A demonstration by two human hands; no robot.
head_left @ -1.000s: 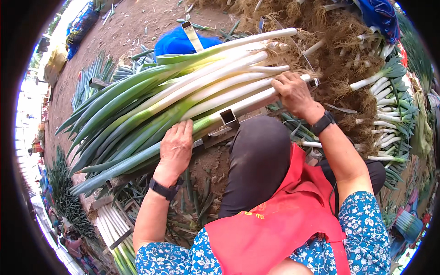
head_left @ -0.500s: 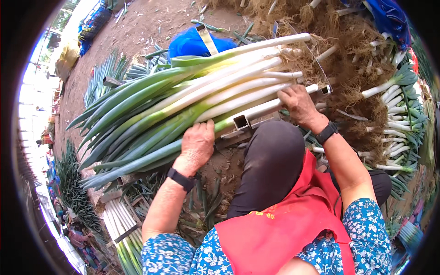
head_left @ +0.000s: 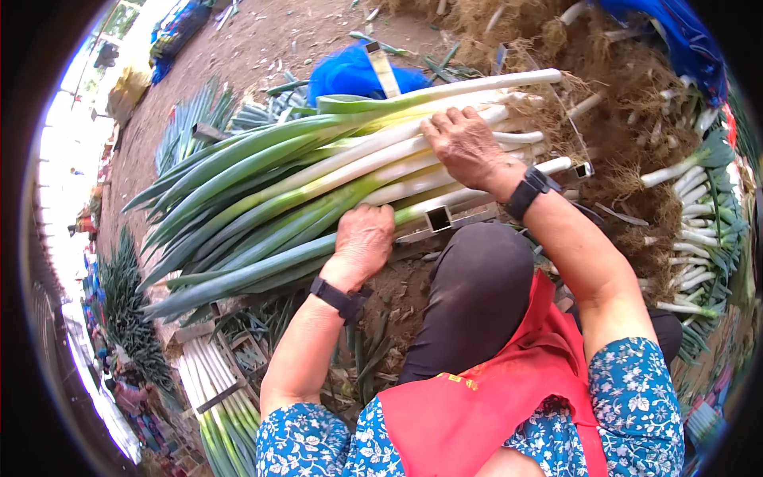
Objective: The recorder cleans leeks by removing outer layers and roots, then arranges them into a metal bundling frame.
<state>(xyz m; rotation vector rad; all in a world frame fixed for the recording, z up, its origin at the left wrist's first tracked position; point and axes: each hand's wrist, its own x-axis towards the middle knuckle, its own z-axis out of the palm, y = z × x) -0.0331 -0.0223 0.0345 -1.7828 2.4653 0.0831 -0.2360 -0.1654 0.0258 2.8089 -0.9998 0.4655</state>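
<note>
I see the leeks (head_left: pixel 318 183) lying across a metal frame (head_left: pixel 445 219). My left hand (head_left: pixel 364 238) presses flat on their near green side. My right hand (head_left: pixel 465 143) rests spread on the white stalks.

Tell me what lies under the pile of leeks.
The leeks rest on square metal tubes, whose open ends stick out beside the left hand. The rest of the frame and the ground beneath are covered.

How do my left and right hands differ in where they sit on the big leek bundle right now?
The left hand presses the near edge of the leek bundle, where stalks turn green; the right hand lies on top, farther out, on the white stalks. The left hand's fingers curl under; the right's spread flat. Both wrists wear black bands.
</note>
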